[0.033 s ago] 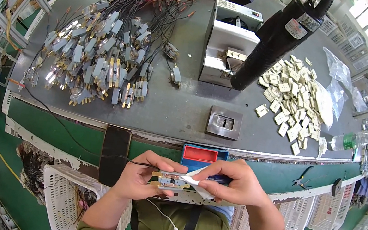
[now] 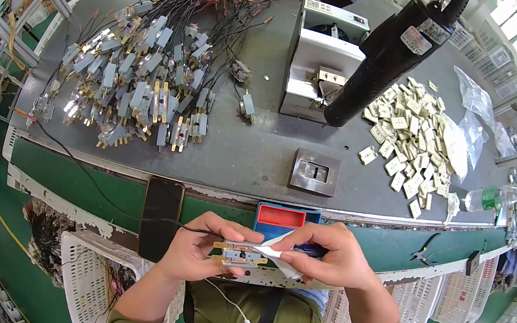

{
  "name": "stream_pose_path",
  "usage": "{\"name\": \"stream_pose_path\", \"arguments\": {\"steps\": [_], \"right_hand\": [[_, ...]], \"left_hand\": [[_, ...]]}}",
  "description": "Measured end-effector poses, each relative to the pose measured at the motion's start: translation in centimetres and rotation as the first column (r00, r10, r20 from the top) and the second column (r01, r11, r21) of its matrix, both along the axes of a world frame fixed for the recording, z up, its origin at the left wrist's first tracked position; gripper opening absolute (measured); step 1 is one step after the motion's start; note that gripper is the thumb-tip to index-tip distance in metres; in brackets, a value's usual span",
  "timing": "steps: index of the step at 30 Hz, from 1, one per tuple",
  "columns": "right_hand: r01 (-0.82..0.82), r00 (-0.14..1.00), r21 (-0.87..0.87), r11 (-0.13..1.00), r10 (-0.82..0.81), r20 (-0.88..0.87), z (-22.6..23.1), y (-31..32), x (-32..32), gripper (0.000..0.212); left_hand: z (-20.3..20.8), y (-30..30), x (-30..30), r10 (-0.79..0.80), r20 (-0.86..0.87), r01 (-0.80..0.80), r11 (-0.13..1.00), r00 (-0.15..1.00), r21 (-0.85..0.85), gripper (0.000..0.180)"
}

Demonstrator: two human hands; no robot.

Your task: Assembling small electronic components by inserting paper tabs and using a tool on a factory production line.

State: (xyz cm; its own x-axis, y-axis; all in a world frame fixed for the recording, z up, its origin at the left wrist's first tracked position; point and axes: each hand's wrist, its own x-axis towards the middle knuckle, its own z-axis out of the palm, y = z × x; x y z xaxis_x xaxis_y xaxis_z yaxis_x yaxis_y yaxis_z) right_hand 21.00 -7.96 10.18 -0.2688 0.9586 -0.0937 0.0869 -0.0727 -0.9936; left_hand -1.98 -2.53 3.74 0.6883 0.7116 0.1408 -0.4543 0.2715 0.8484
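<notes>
Just past the bench's front edge, my left hand [image 2: 195,245] is closed around a small grey electrical part [image 2: 241,254] with brass terminals. A black wire [image 2: 96,190] runs from it leftward onto the bench. My right hand [image 2: 329,255] pinches a folded white cloth or tissue [image 2: 286,264]. One corner of this white piece touches the right end of the part. Beyond my hands a small blue box with a red tray [image 2: 281,216] sits at the bench front. To the left of it lies a dark phone [image 2: 160,220].
Many wired grey parts [image 2: 141,87] are heaped on the bench's left. A machine [image 2: 324,56] with a black cylinder [image 2: 385,59] stands mid-bench, behind a metal block [image 2: 315,172]. Cream plastic pieces [image 2: 411,146] pile up at right, near pliers [image 2: 423,249]. White crates [image 2: 99,278] flank me.
</notes>
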Motion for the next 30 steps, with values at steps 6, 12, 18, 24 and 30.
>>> {"name": "stream_pose_path", "arguments": {"steps": [6, 12, 18, 24, 30], "right_hand": [[0.009, 0.999, 0.225, 0.974, -0.02, 0.048, -0.7, 0.2, 0.2, 0.011], [-0.027, 0.995, 0.092, 0.995, 0.018, 0.097, 0.8, -0.3, -0.1, 0.012], [-0.017, 0.998, 0.068, 0.998, 0.012, 0.066, 0.1, -0.2, -0.5, 0.013], [-0.027, 1.0, 0.171, 0.985, 0.029, -0.006, -0.2, -0.1, -1.0, 0.01], [-0.064, 0.998, 0.132, 0.989, 0.063, 0.009, -0.3, -0.3, -0.7, 0.014]], "left_hand": [[-0.1, 0.2, -0.1, 0.02, -0.008, -0.02, 0.998, 1.0, 0.053, 0.046], [0.2, 0.2, -0.2, 0.119, -0.03, -0.115, 0.988, 0.992, 0.104, 0.052], [0.3, 0.2, -0.2, 0.089, -0.043, -0.083, 0.99, 0.995, 0.114, 0.048], [0.0, 0.0, 0.0, 0.053, -0.016, -0.052, 0.997, 0.998, 0.058, 0.047], [-0.2, 0.1, -0.1, 0.072, -0.012, -0.071, 0.995, 0.997, 0.074, 0.048]]}}
